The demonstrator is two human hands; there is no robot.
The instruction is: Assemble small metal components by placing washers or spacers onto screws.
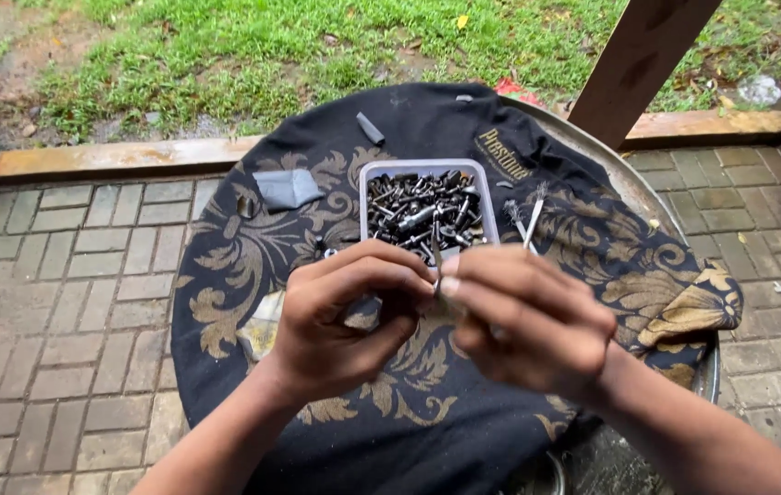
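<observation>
Between the two hands, right where the fingertips meet, sits a small dark metal part [436, 259] — too small and too hidden to name surely. The left hand [345, 316] is curled nearly closed, thumb and forefinger pinching at it; the right hand [523, 321] is curled likewise, pinching from the other side, with a thin brush [532, 225] poking up past its knuckles. Just beyond the fingertips lies a pale tray [427, 169] full of dark bolts and screws on a black cloth with gold leaf pattern [225, 266]. The risk, as I judge it: so light a two-sided pinch could slip, and the part would drop among the look-alike screws — or roll off the cloth onto the brick paving [70, 275] left of the hands.
</observation>
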